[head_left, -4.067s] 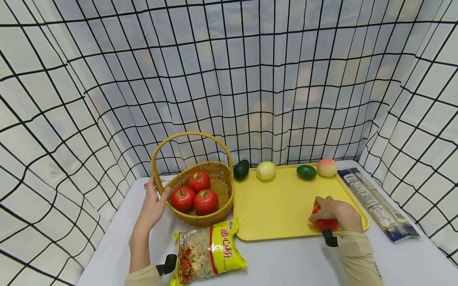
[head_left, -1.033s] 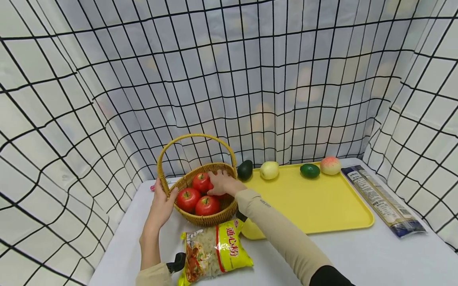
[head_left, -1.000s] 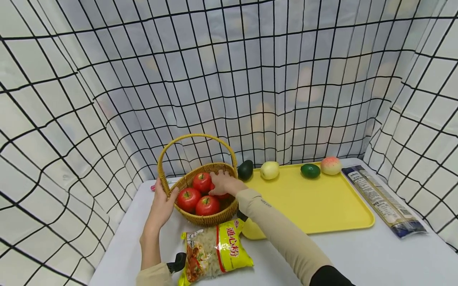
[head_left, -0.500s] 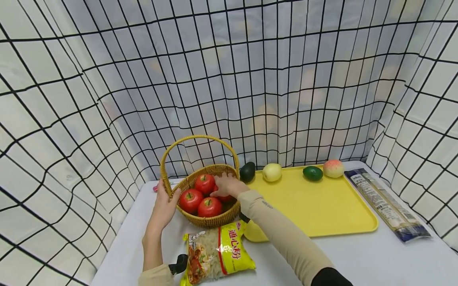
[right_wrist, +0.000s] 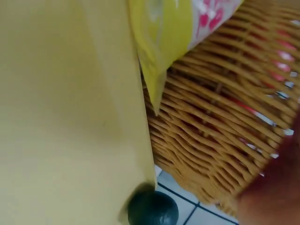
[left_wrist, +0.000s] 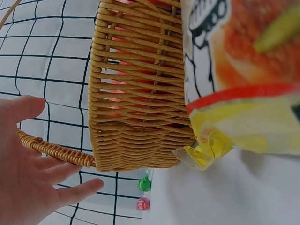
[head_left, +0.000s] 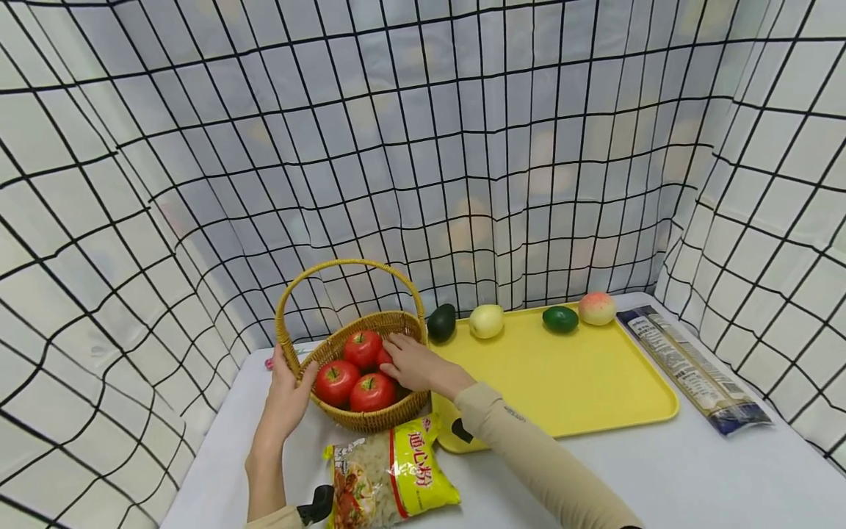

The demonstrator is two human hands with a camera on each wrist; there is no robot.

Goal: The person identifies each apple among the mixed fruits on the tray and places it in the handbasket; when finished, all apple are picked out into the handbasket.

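Wicker basket [head_left: 370, 419] stands on the white worktop [head_left: 661, 477], upright, hoop handle arching over it. Inside: three red apples plain to see [head_left: 337, 382], and a fourth red one [head_left: 385, 358] mostly hidden under the right hand [head_left: 413, 365]. That hand lies over the basket's right side, fingers stretched toward the fruit, resting on the hidden apple (whether it grips, cannot tell). Left hand [head_left: 286, 389] is spread, fingers straight, palm against the basket's left wall by the handle root, holding nothing. Yellow tray [head_left: 568, 382] sits just beside the basket, carrying a pale yellow fruit [head_left: 486, 321], a green fruit [head_left: 560, 319] and a peach [head_left: 598, 308] along its far edge; a dark avocado [head_left: 442, 322] at its far left corner. Macaroni bag [head_left: 386, 481] lies in front of the basket, touching it. Long noodle packet [head_left: 694, 371] lies right of the tray. Black-gridded white cloth [head_left: 423, 147] hangs on all sides.
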